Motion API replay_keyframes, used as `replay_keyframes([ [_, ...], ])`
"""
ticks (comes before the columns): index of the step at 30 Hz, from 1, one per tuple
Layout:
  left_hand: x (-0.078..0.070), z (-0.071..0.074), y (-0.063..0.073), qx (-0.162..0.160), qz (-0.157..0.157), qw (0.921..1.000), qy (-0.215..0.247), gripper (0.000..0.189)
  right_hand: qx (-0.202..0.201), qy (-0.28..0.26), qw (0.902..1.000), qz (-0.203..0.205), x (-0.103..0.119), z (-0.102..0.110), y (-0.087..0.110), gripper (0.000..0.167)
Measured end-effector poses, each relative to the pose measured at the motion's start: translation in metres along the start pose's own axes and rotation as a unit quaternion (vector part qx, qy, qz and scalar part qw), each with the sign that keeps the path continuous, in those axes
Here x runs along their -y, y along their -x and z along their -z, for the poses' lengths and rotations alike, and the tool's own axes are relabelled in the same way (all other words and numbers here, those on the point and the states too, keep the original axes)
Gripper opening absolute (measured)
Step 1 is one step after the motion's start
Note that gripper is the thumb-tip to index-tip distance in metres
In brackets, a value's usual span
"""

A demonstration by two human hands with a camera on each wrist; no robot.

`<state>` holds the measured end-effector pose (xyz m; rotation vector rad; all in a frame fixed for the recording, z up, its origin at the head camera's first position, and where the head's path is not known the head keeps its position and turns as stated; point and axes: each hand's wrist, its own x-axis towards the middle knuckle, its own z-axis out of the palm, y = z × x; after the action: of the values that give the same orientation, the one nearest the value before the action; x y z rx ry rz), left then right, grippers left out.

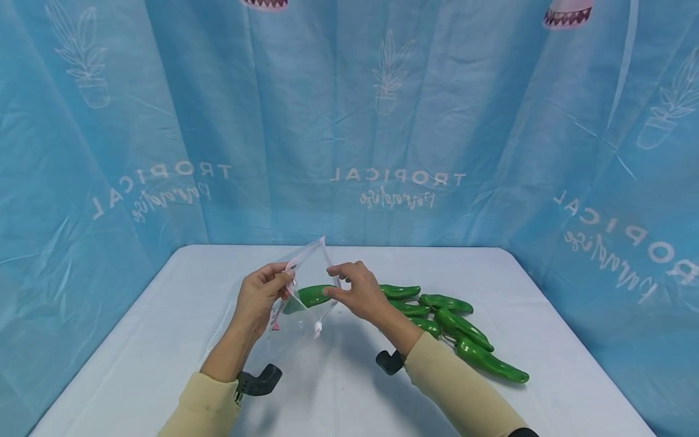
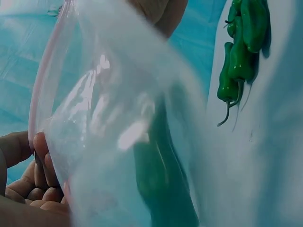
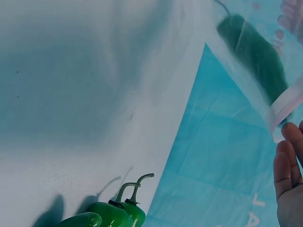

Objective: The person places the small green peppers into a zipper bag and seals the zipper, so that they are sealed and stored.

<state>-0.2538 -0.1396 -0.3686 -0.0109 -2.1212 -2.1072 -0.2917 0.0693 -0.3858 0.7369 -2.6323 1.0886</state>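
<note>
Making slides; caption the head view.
Left hand pinches a slider bag holding a green chili; right hand at its mouth.

Bag (image 2: 118, 127): glossy plstc; peppers (image 1: 464, 328): smooth, v. shiny.

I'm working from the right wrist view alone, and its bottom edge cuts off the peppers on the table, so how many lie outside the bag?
Observer: The head view shows six green peppers on the table; the right hand could hide more.

Operator: And what is the left hand doing?

Observer: The left hand pinches the bag at the edge of its opening; the left wrist view shows that grip close up.

Operator: Anything fixed to the bag that I'm missing?

Observer: Yes, in the head view a small white tab sits at the near, lower corner of the opening; it looks like a slider.
</note>
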Motion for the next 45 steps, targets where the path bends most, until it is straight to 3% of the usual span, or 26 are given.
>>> replay_keyframes([
  [7,-0.002,0.002,-0.001,0.006,-0.001,0.9999,0.014,0.035,-0.027,-0.010,0.9996,0.004,-0.003,0.008,0.009,0.044],
  [16,-0.004,0.005,0.000,-0.003,0.002,1.0000,-0.003,0.037,-0.049,-0.014,0.9987,0.004,-0.014,0.021,0.028,0.046],
  [24,-0.005,0.006,0.000,-0.008,0.004,1.0000,-0.002,0.037,-0.046,-0.034,0.9971,-0.051,-0.020,0.036,0.051,0.041],
  [37,-0.006,0.009,-0.002,0.002,-0.006,0.9999,0.010,0.039,-0.046,-0.019,0.9958,-0.078,-0.037,0.055,0.082,0.044],
  [45,-0.005,0.009,-0.003,0.006,-0.012,0.9999,0.009,0.040,-0.069,-0.003,0.9920,-0.105,-0.053,0.066,0.103,0.044],
])
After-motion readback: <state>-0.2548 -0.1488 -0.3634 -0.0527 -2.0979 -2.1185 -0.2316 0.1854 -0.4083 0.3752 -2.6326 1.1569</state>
